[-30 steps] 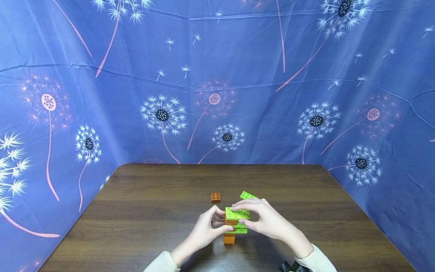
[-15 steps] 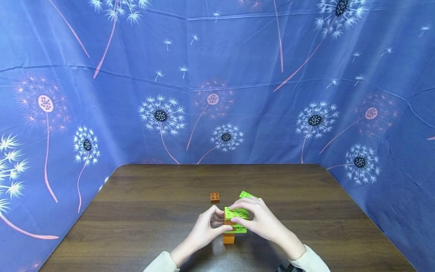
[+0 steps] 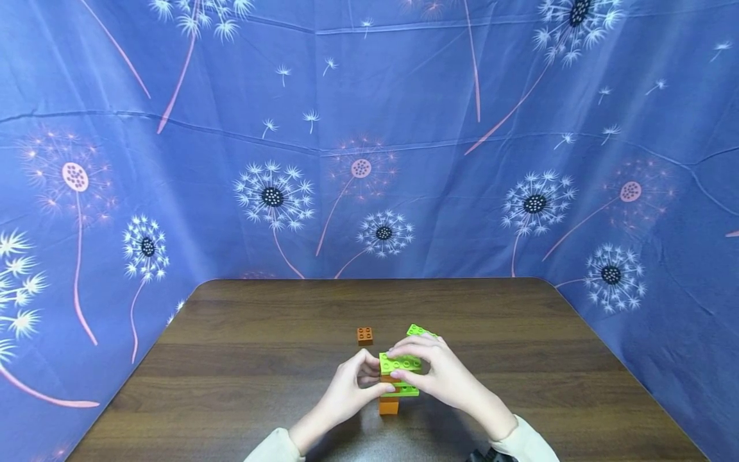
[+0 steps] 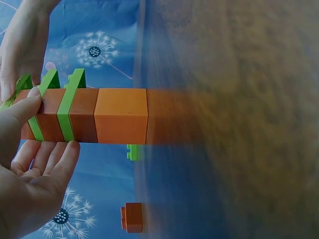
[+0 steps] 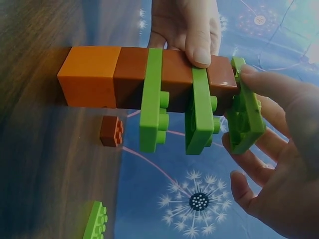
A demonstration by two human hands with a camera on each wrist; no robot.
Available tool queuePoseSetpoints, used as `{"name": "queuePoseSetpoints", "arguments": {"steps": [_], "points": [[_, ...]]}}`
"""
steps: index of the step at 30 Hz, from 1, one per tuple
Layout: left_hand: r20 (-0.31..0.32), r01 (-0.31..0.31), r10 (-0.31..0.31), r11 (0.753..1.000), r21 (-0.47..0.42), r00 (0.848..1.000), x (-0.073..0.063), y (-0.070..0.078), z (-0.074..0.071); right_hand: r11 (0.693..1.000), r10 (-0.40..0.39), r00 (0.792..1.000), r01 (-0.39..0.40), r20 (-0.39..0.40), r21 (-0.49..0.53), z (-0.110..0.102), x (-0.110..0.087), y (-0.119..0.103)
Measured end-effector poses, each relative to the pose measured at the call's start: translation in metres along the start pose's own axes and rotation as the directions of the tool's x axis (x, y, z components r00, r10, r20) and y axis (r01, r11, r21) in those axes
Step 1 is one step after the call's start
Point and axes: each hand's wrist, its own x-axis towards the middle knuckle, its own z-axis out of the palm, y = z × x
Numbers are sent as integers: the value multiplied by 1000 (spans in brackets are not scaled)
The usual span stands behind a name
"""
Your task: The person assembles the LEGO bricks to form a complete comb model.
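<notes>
A tower of toy building bricks stands on the table: an orange block [image 3: 389, 407] at the base, then brown bricks [image 5: 130, 74] alternating with thin green plates [image 5: 151, 107] that jut out to the right. My left hand [image 3: 349, 388] grips the tower's upper part, thumb on the near side and fingers behind. At the top, my right hand [image 3: 447, 372] pinches the uppermost green plate [image 5: 246, 119], thumb at its near edge and fingers over the far side. This plate sits right at the top brown brick, slightly tilted against the plates below in the right wrist view.
A loose brown brick [image 3: 365, 335] lies beyond the tower on the wooden table [image 3: 242, 359]. Another green plate [image 3: 418, 331] lies behind my right hand, partly hidden. A black object [image 3: 491, 456] shows by the right sleeve. Blue patterned cloth [image 3: 462, 192] hangs behind the table.
My right thumb has slid left along the near edge of the top green plate. The plate has shifted slightly left over the tower. My left hand keeps its grip.
</notes>
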Motion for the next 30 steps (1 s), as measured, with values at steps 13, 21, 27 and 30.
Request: {"name": "queuePoseSetpoints", "arguments": {"steps": [13,21,27,30], "points": [[4,7,-7,1000,0,1000,0,3,0,992,-123,992,124,-33,23,-2,1,5],[10,-4,4,1000,4,1000,0,1,1,990,-135,991,135,3,32,-9,1,6],[4,-17,17,1000,1,1000,1,0,1,996,-69,997,70,24,-52,-10,0,2],[5,-20,20,1000,0,1000,1,0,1,996,-70,997,71,23,-58,-10,1,0]]}}
